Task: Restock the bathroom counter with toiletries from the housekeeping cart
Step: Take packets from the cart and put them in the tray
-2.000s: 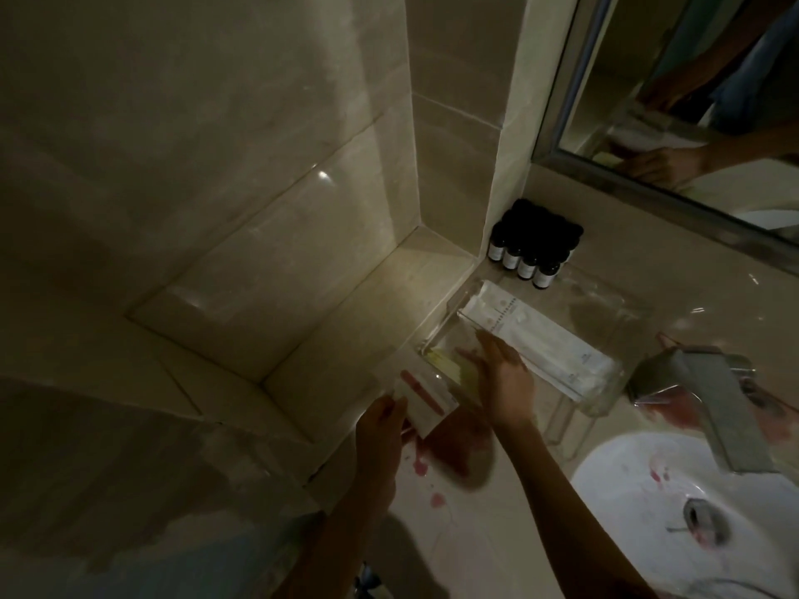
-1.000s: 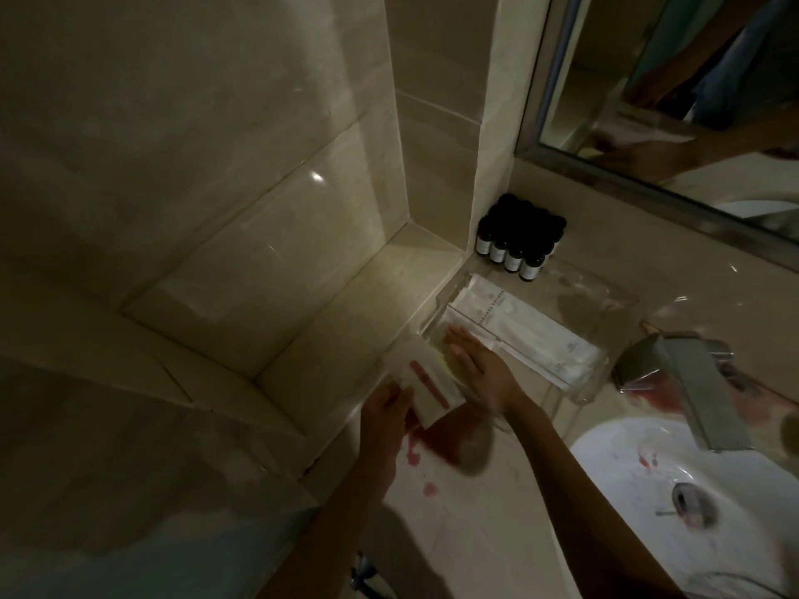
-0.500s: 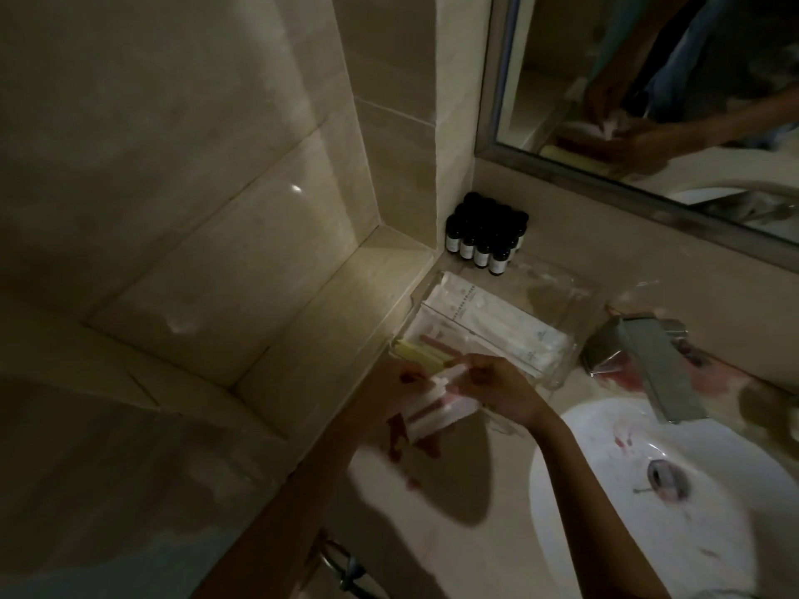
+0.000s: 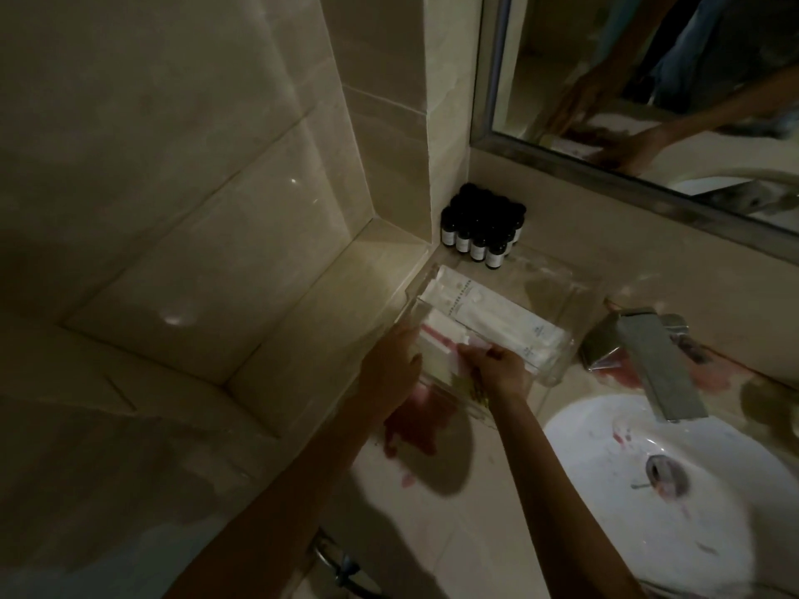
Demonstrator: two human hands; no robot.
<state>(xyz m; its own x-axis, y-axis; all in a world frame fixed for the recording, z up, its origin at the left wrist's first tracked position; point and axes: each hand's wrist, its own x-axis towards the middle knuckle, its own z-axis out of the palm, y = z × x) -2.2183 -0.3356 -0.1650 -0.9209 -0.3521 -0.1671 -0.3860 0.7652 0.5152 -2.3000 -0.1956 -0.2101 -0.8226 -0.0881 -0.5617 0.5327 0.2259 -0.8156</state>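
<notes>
Your right hand (image 4: 497, 370) pinches a red-marked packet (image 4: 434, 339) in the tray (image 4: 581, 302), left hand (image 4: 389, 365) seemingly flat at its nine o'clock.

black bottles (image 4: 480, 229) with white labels, white packets (image 4: 497, 319), red-striped white packet (image 4: 436, 339), white basin (image 4: 674, 495), beige tiles (image 4: 173, 166)

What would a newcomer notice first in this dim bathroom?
The two hands at the clear tray, centre: the right hand pinches a red-marked packet in it, the left hand lies at its left edge. Behind it, small dark bottles cluster in the wall corner; red stains mark the counter.
</notes>
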